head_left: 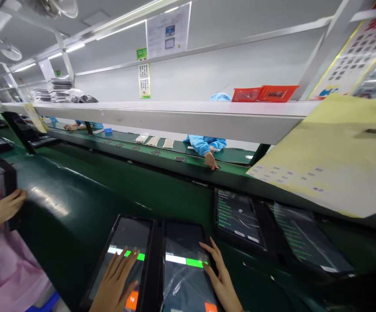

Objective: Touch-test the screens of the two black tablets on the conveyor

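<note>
Two black tablets lie side by side on the green bench in front of me, their screens lit. The left tablet (135, 236) shows a white and green bar and an orange button. My left hand (118, 277) rests over that screen, its fingers spread near the green part of the bar. On the right tablet (183, 286), under wrinkled clear film, the same bar and button appear. At its right edge is my right hand (219, 275), open, with fingertips by the end of the green bar. Neither hand grips anything.
Farther right lie two more tablets, one (238, 216) and another (308, 238), showing green lines. A yellow paper sheet (331, 160) hangs above them. Left, a co-worker in pink (8, 268) holds a dark device. Across, a blue-sleeved person (204, 145) reaches out. A white shelf (174, 115) spans overhead.
</note>
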A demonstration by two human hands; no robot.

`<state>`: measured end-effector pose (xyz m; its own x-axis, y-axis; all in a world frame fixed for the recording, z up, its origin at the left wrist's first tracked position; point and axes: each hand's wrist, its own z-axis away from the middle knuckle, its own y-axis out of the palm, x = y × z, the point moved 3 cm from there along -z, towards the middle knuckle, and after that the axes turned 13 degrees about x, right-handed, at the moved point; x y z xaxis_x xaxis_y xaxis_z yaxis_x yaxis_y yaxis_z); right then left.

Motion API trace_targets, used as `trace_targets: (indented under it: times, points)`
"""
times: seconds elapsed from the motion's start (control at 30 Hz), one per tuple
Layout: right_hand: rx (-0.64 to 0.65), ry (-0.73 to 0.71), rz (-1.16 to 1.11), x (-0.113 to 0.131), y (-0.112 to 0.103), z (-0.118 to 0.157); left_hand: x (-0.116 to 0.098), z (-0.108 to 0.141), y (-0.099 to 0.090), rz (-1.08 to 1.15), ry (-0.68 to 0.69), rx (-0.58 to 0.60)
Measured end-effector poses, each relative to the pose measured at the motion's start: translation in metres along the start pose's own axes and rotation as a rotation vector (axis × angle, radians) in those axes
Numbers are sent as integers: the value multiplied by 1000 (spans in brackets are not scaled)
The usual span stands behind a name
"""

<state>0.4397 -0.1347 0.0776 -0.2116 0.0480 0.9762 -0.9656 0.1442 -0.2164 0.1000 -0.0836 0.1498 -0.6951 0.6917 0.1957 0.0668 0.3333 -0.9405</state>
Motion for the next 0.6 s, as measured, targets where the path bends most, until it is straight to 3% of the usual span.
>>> trace_targets:
  times: [0.13,0.27,0.43,0.6]
  points:
    - [1,-11,-10,-2,0,0,4,2,2,-30,26,20]
    - [-3,-28,16,-3,1,1,12,6,8,39,-51,58]
    - [11,-24,18,-1,2,2,15,11,15,123,-80,17]
    - [22,-19,27,0,3,2,17,14,22,252,-115,92]
